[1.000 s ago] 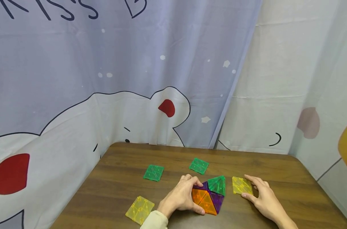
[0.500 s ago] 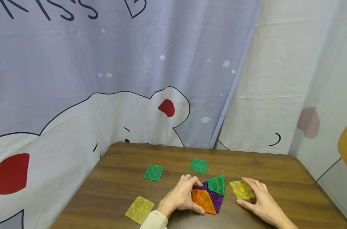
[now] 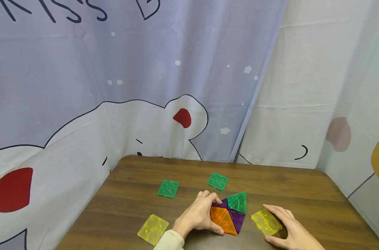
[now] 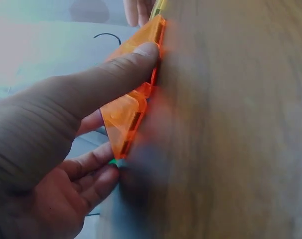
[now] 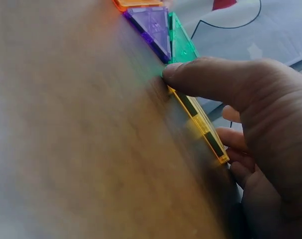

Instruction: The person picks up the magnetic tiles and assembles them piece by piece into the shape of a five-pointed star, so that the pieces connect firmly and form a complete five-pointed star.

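Find at lower right of the head view a translucent yellow square tile (image 3: 266, 222), flat or nearly so over the wooden table (image 3: 124, 205), near but apart from the cluster of triangle tiles (image 3: 230, 222) at lower centre. Held between thumb and fingertips of the right hand (image 3: 292, 227), with the thumb at the near side and the fingers round the far side; cannot tell whether resting or slightly lifted. See the cluster clasped likewise in the left hand (image 3: 197, 214), with the thumb on the orange triangle tiles (image 3: 225, 225), and with a purple triangle tile (image 3: 238, 219) and a green triangle tile (image 3: 237, 202) toward the right. Looks light, stiff and smooth, to judge by the thin, clear, plastic-like yellow panel; likely slippery on the broad face, so best taken by two opposite edges. Note, in the right wrist view, dark bars (image 5: 214, 144) set in the yellow rim, probably magnets; allow for a possible snap or repelling twist close to the purple and green edges, and keep the pinch light. Treat the cluster as more delicate: firm in each panel, but likely to fold or part at the seams under a hard squeeze. Better steadied low, around the outer edges
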Demonstrator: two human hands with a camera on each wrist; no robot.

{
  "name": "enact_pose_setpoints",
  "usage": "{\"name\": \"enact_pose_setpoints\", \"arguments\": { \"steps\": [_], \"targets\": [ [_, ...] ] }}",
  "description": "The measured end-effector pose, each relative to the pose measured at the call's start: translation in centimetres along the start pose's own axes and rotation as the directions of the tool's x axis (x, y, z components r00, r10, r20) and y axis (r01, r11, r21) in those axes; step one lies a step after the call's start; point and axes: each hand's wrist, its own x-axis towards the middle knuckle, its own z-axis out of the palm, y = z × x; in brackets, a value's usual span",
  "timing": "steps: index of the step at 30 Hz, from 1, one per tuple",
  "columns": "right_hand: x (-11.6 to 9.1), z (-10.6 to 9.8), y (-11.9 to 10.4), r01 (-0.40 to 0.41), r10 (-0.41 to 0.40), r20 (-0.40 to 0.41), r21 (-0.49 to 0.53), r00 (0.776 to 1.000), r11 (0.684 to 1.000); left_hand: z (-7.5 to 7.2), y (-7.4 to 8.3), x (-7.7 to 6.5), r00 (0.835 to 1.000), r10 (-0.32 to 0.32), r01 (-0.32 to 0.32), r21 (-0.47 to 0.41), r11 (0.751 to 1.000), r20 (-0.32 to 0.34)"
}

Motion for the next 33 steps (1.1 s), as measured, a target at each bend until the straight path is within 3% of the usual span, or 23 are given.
{"name": "enact_pose_setpoints", "arguments": {
  "steps": [5, 9, 14, 19, 26, 33],
  "targets": [
    [-0.1, -0.1, 0.2, -0.019, 0.019, 0.026, 0.033, 0.999, 0.999, 0.0, 0.9, 0.3, 0.997, 0.062, -0.058, 0.072, 0.996, -0.051],
    [0.0, -0.5, 0.5, -0.033, 0.031, 0.039, 0.061, 0.999, 0.998, 0.6, 2.6, 1.3, 0.981, 0.160, -0.150, 0.091, 0.984, -0.110],
    [-0.2, -1.1, 1.0, -0.049, 0.046, 0.048, 0.074, 0.998, 0.996, 1.8, 5.6, 2.7, 0.959, 0.269, -0.248, 0.192, 0.949, -0.091],
    [-0.3, -1.2, 1.2, -0.059, 0.055, 0.052, 0.076, 0.997, 0.995, 3.1, 7.4, 3.6, 0.966, 0.256, -0.234, 0.305, 0.923, -0.036],
    [-0.5, -1.1, 1.1, -0.049, 0.045, 0.042, 0.118, 0.998, 0.992, 4.2, 7.6, 4.1, 0.968, 0.248, -0.205, 0.424, 0.882, -0.048],
    [-0.6, -1.1, 1.2, -0.044, 0.040, 0.039, 0.121, 0.998, 0.992, 4.8, 7.2, 4.0, 0.960, 0.271, -0.226, 0.386, 0.894, -0.065]
  ]
}}
